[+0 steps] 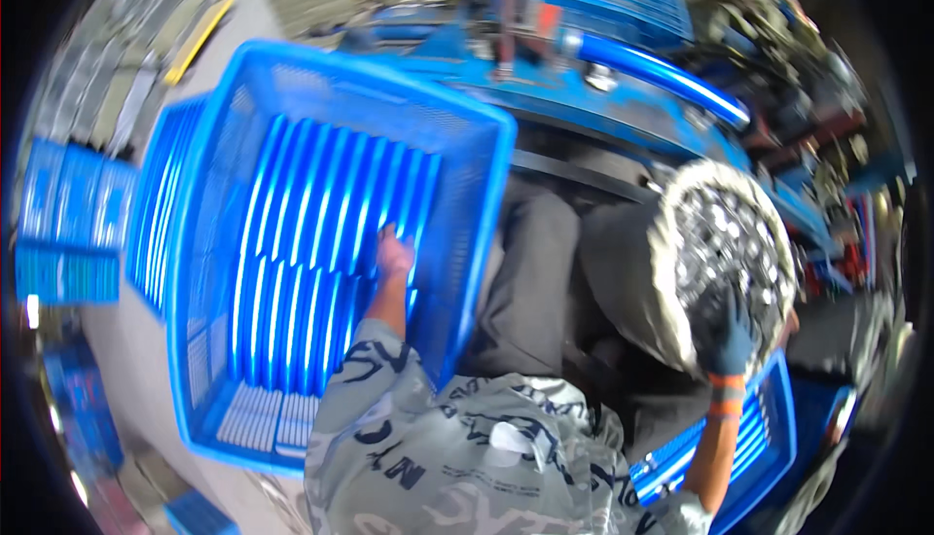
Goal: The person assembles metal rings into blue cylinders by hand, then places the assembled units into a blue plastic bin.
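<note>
My bare left hand reaches into a large blue plastic crate. Its fingers look curled over one of the glossy blue metal tubes, near the right side of the stack. The tubes lie side by side in two rows that meet mid-crate. On the right, my right hand, in a dark blue-grey glove with an orange cuff, is down in a round container with a pale cloth-like rim. Small shiny metal parts fill it. Those parts and blur obscure the gloved fingertips, so their grip cannot be made out.
Ahead stands a blue workbench or machine, with a single blue tube lying across it. Another blue crate with tubes is at lower right. More stacked blue tubes and blue bins stand at left. A yellow bar lies beyond.
</note>
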Demonstrator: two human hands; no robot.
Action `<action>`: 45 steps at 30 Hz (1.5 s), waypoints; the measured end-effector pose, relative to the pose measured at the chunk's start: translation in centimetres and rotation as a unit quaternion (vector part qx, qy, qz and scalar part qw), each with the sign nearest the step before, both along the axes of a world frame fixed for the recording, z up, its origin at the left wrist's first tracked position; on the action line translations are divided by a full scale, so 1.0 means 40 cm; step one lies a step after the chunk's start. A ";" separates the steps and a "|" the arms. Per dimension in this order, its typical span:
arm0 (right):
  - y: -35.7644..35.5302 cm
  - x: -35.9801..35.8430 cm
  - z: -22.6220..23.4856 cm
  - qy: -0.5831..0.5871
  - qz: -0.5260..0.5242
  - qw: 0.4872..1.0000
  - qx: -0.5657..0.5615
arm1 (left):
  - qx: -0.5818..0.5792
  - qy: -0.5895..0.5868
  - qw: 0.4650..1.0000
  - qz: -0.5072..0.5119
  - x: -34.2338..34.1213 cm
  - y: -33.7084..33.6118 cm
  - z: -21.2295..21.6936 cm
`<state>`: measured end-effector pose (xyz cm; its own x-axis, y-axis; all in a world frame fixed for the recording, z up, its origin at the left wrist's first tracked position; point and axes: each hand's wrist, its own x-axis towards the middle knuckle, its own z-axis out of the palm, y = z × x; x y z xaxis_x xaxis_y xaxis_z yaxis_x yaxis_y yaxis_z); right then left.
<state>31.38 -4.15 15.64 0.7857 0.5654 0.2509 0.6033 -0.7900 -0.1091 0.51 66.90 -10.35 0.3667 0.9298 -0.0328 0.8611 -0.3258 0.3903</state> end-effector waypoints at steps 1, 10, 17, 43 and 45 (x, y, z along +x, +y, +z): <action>-0.064 0.009 0.029 0.040 -0.015 0.999 0.014 | 0.029 -0.030 0.999 -0.025 0.067 -0.015 0.015; -0.028 0.035 0.006 0.130 -0.110 0.985 0.006 | 0.179 0.096 0.970 0.132 -0.283 0.608 0.399; 0.014 0.066 -0.023 0.189 -0.175 0.966 0.012 | -0.056 0.126 0.984 0.112 -0.265 0.744 0.375; -0.053 0.055 0.165 0.210 -0.102 0.969 -0.083 | -0.413 -0.276 0.856 -0.143 -0.092 0.095 0.435; -0.077 0.030 0.186 0.153 -0.019 0.987 -0.054 | -0.353 -0.344 0.851 -0.181 -0.016 -0.039 0.557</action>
